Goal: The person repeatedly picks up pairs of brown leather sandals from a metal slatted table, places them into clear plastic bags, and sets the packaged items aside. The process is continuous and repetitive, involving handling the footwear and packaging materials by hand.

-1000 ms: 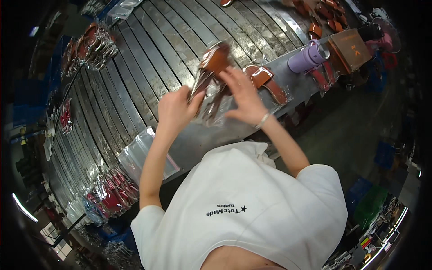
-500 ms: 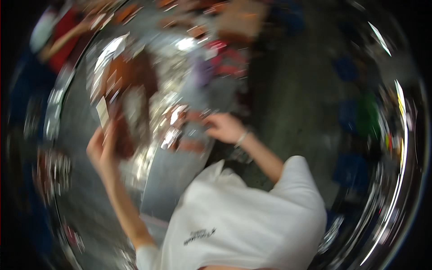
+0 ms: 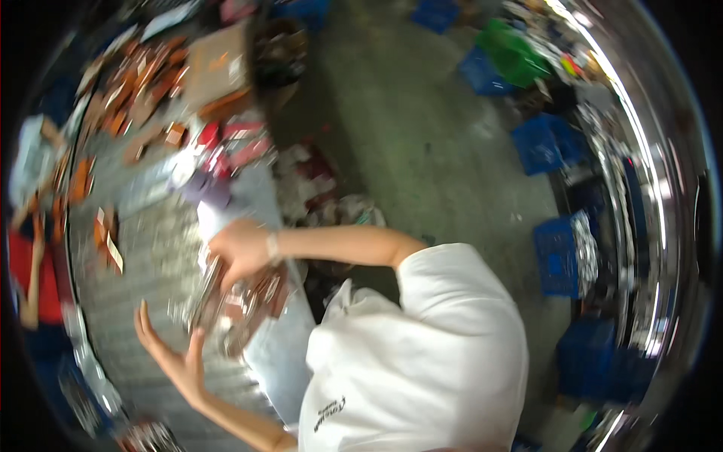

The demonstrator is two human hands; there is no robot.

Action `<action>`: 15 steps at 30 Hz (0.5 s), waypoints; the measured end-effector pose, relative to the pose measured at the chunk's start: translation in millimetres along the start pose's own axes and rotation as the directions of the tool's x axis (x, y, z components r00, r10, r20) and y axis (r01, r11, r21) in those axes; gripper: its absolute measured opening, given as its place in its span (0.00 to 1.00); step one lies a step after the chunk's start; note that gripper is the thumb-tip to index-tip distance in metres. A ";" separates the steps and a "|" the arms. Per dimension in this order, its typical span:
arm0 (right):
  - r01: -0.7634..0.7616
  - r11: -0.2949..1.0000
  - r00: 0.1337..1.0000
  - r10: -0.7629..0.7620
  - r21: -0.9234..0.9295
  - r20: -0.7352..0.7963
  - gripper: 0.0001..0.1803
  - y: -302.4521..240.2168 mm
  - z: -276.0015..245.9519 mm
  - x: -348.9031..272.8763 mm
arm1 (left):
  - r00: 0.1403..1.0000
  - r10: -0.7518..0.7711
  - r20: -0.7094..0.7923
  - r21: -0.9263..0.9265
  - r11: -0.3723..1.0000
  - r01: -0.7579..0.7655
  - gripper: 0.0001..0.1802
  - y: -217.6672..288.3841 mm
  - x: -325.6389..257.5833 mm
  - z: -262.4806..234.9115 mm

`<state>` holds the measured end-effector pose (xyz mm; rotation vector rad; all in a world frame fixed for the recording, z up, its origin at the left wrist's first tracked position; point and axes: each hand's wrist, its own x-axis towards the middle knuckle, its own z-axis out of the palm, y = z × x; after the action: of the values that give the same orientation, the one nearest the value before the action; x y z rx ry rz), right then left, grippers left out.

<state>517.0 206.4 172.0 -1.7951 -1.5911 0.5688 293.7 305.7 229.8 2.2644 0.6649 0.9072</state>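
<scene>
My right hand (image 3: 242, 248) reaches across the front of the worktable with its fingers closed on a clear plastic bag. The bag is part of a small heap of clear-wrapped reddish-brown pieces (image 3: 260, 297). Just left of that heap, my left hand (image 3: 177, 368) is open, thumb and fingers spread, holding nothing. A brown piece with a pale tag (image 3: 107, 230) lies farther off on the table. Blur hides the exact kind of the wrapped pieces.
The metal-topped table (image 3: 151, 294) also carries a purple roll (image 3: 205, 188), red-pink items (image 3: 233, 143), a cardboard box (image 3: 217, 68) and several brown pieces (image 3: 139, 79). Another person in red (image 3: 34, 275) is across it. Blue crates (image 3: 556, 256) line the right side.
My view has swung round. The brown piece in clear plastic has left my left hand, which is now spread open. My right hand has moved onto the wrapped heap.
</scene>
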 end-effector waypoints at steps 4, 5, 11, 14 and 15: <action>-0.387 0.828 0.921 0.372 0.405 0.120 0.29 79.1 47.7 5.6 | 0.761 -0.543 0.354 -0.233 0.737 0.634 0.35 -85.7 -56.3 41.0; -0.425 0.862 0.905 0.405 0.276 0.128 0.32 105.1 61.7 16.0 | 0.748 -0.619 0.240 -0.339 0.668 0.662 0.31 -108.5 -68.8 67.8; -0.554 0.832 0.820 0.540 0.029 0.193 0.37 166.0 123.9 41.4 | 0.607 -0.783 -0.135 -0.461 0.592 0.661 0.17 -183.7 -121.4 145.9; -0.544 0.836 0.836 0.532 0.070 0.137 0.32 150.1 121.0 42.2 | 0.551 -0.817 -0.172 -0.471 0.560 0.682 0.15 -184.2 -120.6 144.9; -0.557 0.830 0.823 0.547 0.030 0.156 0.32 144.7 123.2 39.9 | 0.528 -0.832 -0.171 -0.476 0.539 0.695 0.15 -184.9 -122.5 141.8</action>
<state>537.1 263.4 -12.5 -2.2043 -1.0898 1.0273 278.5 307.2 -33.0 1.2000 1.4241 0.8827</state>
